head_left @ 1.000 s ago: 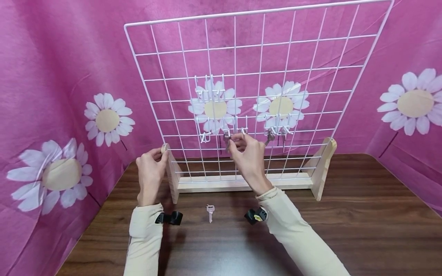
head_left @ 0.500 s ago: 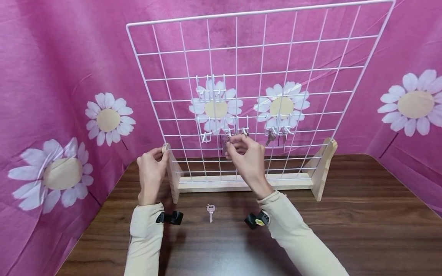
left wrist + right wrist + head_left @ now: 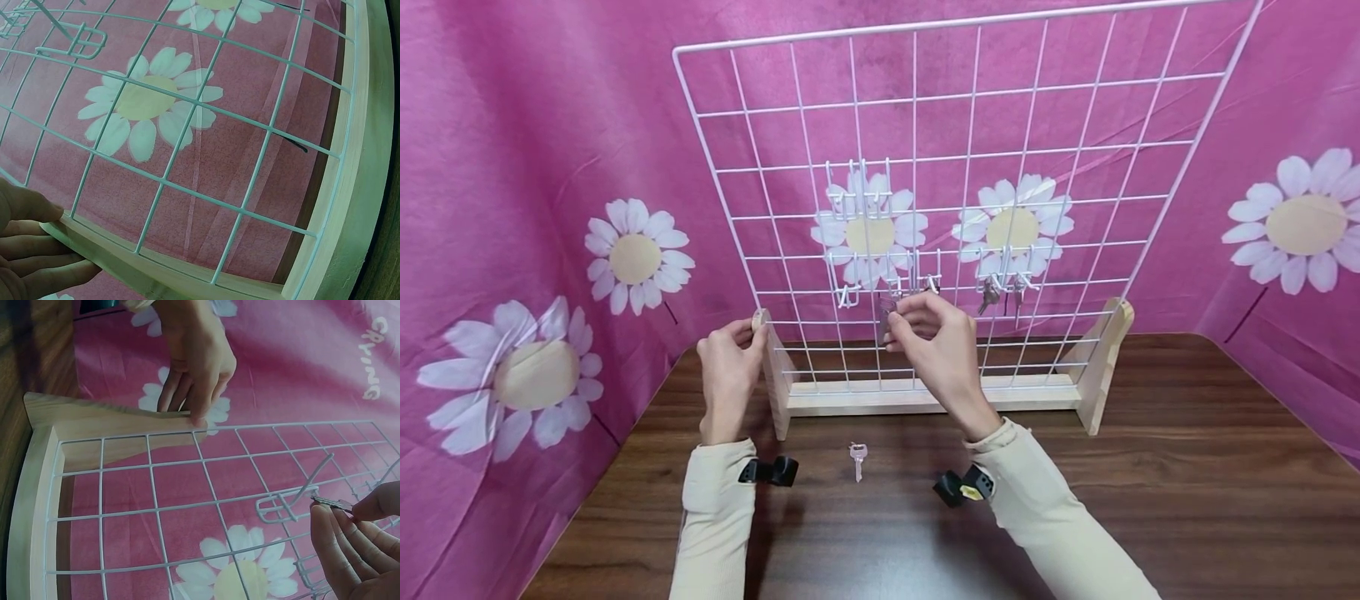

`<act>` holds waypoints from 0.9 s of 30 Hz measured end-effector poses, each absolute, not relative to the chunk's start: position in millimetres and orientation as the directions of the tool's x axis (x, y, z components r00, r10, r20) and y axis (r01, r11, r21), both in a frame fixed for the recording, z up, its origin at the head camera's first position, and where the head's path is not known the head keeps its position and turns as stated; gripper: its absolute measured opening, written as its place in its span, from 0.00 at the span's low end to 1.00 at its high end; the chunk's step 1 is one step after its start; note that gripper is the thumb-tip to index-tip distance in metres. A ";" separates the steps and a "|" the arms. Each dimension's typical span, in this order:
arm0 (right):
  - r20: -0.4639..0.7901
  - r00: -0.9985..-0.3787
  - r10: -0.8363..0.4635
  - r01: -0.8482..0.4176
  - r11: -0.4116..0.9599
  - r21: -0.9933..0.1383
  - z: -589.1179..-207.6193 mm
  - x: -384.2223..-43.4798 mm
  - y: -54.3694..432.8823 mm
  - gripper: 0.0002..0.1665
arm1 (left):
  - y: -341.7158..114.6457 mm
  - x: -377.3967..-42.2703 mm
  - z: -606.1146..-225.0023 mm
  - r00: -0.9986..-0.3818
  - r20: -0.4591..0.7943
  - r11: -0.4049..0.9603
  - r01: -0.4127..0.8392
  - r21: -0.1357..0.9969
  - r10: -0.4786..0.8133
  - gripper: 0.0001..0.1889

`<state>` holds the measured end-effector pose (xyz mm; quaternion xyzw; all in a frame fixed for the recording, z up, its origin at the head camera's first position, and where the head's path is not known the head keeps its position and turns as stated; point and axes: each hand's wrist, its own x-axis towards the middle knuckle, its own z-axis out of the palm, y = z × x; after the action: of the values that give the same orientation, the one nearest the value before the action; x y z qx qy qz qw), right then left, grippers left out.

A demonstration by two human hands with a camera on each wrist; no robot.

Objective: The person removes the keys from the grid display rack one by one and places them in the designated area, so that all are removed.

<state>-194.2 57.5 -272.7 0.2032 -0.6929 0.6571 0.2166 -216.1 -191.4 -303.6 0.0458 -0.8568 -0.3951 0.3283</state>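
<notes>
Pink cloth (image 3: 790,108) all round behind, printed with daisies (image 3: 1306,223); below, a brown table (image 3: 1195,483). Pinched between thumb and fingers of the right hand (image 3: 942,342): a key (image 3: 334,504), held up off the table in front of the wire grid (image 3: 865,31), just beside the lower row of hooks (image 3: 847,297). Cannot tell whether touching one. Looks like the step of working a key at a hook; cannot tell whether on or off. Seems to call next for a firm pinch and a small, careful shift at the hook's tip, without pushing on the wire. Gripped between thumb and fingers of the left hand (image 3: 730,367): the upper tip of the left foot (image 3: 777,379), apparently to steady the grid.

Now counted, outward. Keys: one in the right hand; at least two hanging keys (image 3: 990,297) to the right; one loose key (image 3: 858,461) flat on the table. Beside the right hand, something dark on a hook, too hidden to name. Hooks: apparently seven, two above and five below. Feet: two, joined by one crossbar (image 3: 925,404). Wrist cameras (image 3: 782,472): two. Daisies: five in the head view.
</notes>
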 end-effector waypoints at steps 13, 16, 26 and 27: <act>0.506 -0.862 -0.028 -0.507 0.035 -0.861 -277.5 -185.7 61.1 0.04 | -191.3 -215.9 -303.6 -0.782 0.521 0.676 0.179 0.714 -0.342 0.14; 0.456 -0.889 -0.043 -0.457 0.015 -0.890 -284.5 -186.4 61.5 0.04 | -191.6 -215.9 -303.8 -0.784 0.516 0.678 0.173 0.715 -0.345 0.14; 0.367 -0.926 -0.087 -0.371 0.045 -0.927 -310.4 -192.8 66.7 0.05 | -190.4 -215.4 -303.4 -0.783 0.516 0.676 0.173 0.716 -0.346 0.14; 0.364 -0.927 -0.089 -0.370 0.060 -0.927 -313.2 -193.6 67.5 0.05 | -190.4 -215.4 -303.3 -0.783 0.516 0.677 0.173 0.716 -0.346 0.14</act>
<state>-193.6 67.5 -313.2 0.1593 -0.7202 0.6670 0.1055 -215.4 -190.4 -303.3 0.0507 -0.8558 -0.3990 0.3254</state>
